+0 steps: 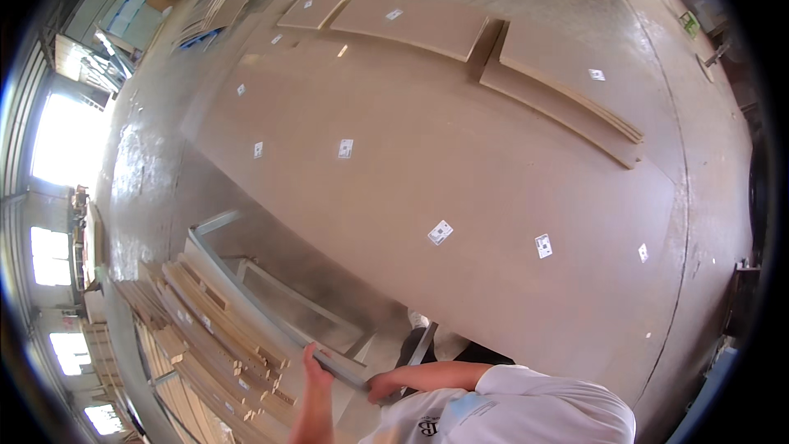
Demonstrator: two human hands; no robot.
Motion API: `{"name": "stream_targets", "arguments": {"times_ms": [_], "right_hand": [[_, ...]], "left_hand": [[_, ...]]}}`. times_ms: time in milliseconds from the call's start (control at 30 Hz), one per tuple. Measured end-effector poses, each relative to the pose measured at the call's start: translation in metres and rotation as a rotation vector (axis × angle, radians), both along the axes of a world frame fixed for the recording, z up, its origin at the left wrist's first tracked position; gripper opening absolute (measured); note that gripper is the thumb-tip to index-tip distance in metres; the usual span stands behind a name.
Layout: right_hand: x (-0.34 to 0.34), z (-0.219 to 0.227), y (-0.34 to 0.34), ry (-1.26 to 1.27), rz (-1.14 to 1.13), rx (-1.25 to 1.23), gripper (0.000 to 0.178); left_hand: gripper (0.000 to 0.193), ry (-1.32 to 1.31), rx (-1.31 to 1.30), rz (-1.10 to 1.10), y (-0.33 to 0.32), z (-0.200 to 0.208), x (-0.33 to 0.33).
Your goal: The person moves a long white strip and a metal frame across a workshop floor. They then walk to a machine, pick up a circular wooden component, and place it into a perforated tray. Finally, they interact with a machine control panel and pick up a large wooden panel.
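A grey metal frame (275, 321), with a bent corner at its far end, runs diagonally toward my body at the lower left. My left hand (317, 368) is closed round its long rail close to me. Farther along toward my body, my right hand (381, 387) grips the same rail, the forearm reaching across from the right. Some of the right fingers are hidden. Beside the frame lie several stacked wooden strips (209, 321). Just beyond it is the edge of a large brown board surface (362, 222) with white printed tags (440, 233).
Brown panels (411, 25) lie on the far part of the board surface, and stacked panels (567, 99) at the far right. Concrete floor (131, 156) borders it on the left. Leaning boards (218, 12) stand far left. My foot (417, 319) shows near the frame.
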State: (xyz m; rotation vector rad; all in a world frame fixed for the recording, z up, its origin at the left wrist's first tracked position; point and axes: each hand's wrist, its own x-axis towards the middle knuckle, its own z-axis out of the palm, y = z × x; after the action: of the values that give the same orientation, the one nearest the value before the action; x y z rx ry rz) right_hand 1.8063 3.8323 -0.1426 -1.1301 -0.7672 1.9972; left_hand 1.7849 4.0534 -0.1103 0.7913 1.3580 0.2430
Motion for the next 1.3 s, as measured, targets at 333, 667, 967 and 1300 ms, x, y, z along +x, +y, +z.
{"name": "stream_targets", "arguments": {"times_ms": [333,667,967,1300], "right_hand": [[0.003,-0.008,-0.015,-0.136,-0.023,0.060,0.050],[0.003,0.001,-0.046,-0.023,-0.083,-0.090,0.048],[-0.010,-0.019,-0.086,-0.243,-0.009,-0.023,0.052],[-0.008,0.022,-0.163,-0.372,-0.022,-0.194,0.055]], "left_hand": [[0.027,0.044,0.010,-0.011,-0.011,-0.013,-0.003],[0.029,0.011,0.017,0.047,-0.042,-0.014,-0.007],[0.039,0.048,-0.057,0.054,-0.104,0.018,0.004],[0.032,-0.033,-0.309,-0.103,-0.135,-0.029,-0.048]]}}
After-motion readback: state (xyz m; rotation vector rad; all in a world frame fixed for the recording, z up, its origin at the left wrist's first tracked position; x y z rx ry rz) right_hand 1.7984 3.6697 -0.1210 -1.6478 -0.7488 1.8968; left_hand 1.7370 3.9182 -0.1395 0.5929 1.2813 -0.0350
